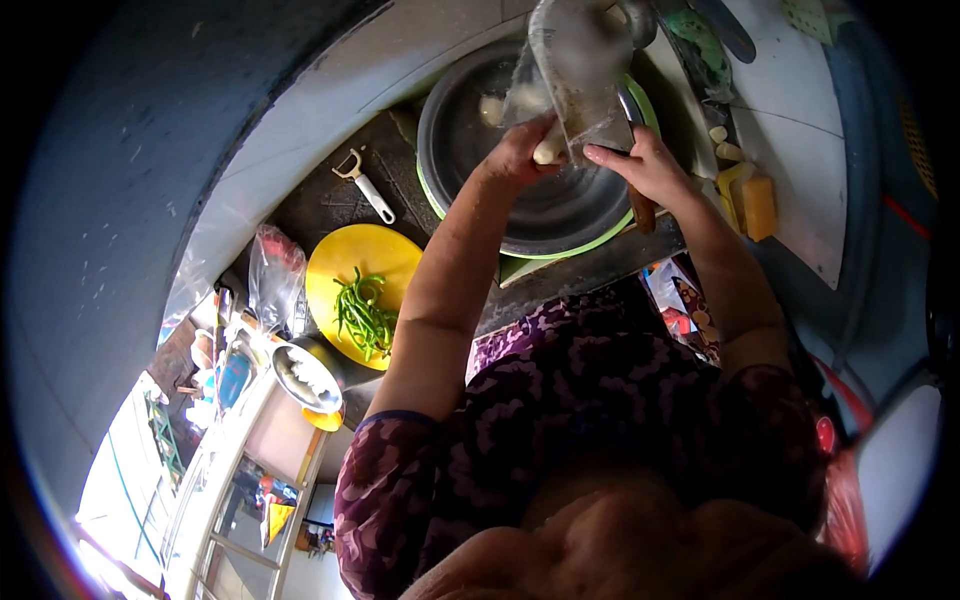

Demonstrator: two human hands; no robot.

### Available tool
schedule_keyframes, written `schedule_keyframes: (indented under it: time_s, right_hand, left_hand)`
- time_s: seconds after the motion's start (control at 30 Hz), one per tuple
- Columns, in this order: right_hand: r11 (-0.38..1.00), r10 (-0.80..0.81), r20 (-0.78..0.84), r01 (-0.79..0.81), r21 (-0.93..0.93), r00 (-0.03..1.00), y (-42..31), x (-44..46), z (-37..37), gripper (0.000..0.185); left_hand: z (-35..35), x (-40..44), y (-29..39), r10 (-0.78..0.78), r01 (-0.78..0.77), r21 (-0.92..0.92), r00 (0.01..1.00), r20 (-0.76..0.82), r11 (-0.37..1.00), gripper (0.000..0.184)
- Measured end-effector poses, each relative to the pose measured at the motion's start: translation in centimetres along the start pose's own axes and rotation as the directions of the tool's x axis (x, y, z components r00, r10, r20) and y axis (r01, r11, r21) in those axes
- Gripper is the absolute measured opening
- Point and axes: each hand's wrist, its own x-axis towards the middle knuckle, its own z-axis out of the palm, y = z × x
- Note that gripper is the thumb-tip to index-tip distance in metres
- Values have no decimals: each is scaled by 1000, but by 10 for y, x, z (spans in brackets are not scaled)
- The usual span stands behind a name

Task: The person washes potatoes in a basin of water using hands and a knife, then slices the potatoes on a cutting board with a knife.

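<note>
My left hand is closed around a pale peeled vegetable, whose exact kind I cannot make out. In my right hand is a cleaver with a brown wooden handle and a broad grey blade, close to the vegetable. Both hands are over a large dark basin with a green rim behind it. A pale roundish piece lies inside the basin. A blurred tap and a clear, see-through shape partly cover the view above my hands.
To the left are a white-handled peeler and a yellow plate bearing green pepper strips. A metal bowl with white contents stands below it, near a clear plastic bag. An orange-yellow block sits at the right.
</note>
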Motion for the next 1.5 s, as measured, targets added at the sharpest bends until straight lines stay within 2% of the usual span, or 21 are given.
schedule_keyframes:
  time_s: [0.03,0.07,0.13,0.23,0.27,0.33,0.37,0.4,0.5,0.53,0.57,0.77,0.8,0.9,0.97,1.07,1.1,1.17,1.2,1.4,1.5]
  right_hand:
    - [1000,-11,7,11,28,1000,-4,1,3,43]
    - [975,179,60,-168,-147,982,-10,-4,-6,46]
    - [987,73,73,-62,-148,995,-19,-5,-6,47]
    - [992,-117,15,116,53,993,2,2,3,47]
    - [972,-177,-26,179,150,984,14,5,4,47]
    - [997,15,-18,-13,72,1000,21,8,-4,47]
    - [994,106,-20,-105,32,994,23,10,-7,47]
    - [992,84,-79,-91,-91,993,18,7,-8,47]
    - [1000,-18,-150,21,15,989,39,8,7,45]
    - [979,-163,-170,181,93,972,30,2,11,42]
    - [983,-163,-178,175,50,970,27,1,13,41]
    - [978,-93,-216,48,-205,972,1,-6,20,32]
    - [985,-117,-205,86,-152,972,5,-4,21,33]
    - [989,-147,-192,147,-15,970,31,4,23,35]
    - [992,-108,-200,119,46,974,41,7,25,36]
    - [977,-185,-177,200,68,967,17,0,28,37]
    - [989,-119,-168,133,69,978,19,1,27,38]
    - [998,8,-147,2,69,989,26,5,23,39]
    - [991,-69,-158,86,99,985,27,6,22,43]
    - [993,-22,-161,40,108,987,17,-2,27,46]
    - [998,30,-155,-38,-49,987,0,-5,25,46]
  left_hand:
    - [-1,-2,1,4,-5,5,999,42,1000,28]
    - [0,-2,-3,52,-52,60,999,9,997,27]
    - [19,-12,-8,151,-141,176,987,-48,974,26]
    - [30,-19,-3,122,-82,274,984,-131,958,28]
    - [25,-16,-5,93,-72,227,992,-83,971,27]
    - [19,-13,-5,46,-48,136,999,17,990,27]
    - [17,-11,-5,45,-41,112,999,-28,993,26]
    - [22,-12,-4,40,-34,87,997,-72,996,25]
    - [14,-4,-9,67,-73,-65,993,-99,995,20]
    - [8,-2,-11,78,-91,-98,988,-130,991,19]
    - [3,1,-13,89,-111,-130,983,-162,985,18]
    - [17,0,-25,306,-327,39,829,-468,944,19]
    - [19,-2,-25,334,-345,72,803,-494,936,19]
    - [13,-7,-22,273,-281,43,868,-415,959,16]
    - [14,-7,-24,309,-319,61,829,-467,946,16]
    - [28,-9,-26,415,-404,148,727,-547,903,15]
    - [33,-10,-26,456,-432,188,684,-570,882,15]
    - [20,-10,-24,419,-391,166,756,-503,905,14]
    - [18,-11,-22,400,-370,158,789,-467,915,14]
    - [2,-1,-29,367,-378,69,811,-455,923,16]
    - [14,-4,-28,405,-403,112,780,-477,908,16]
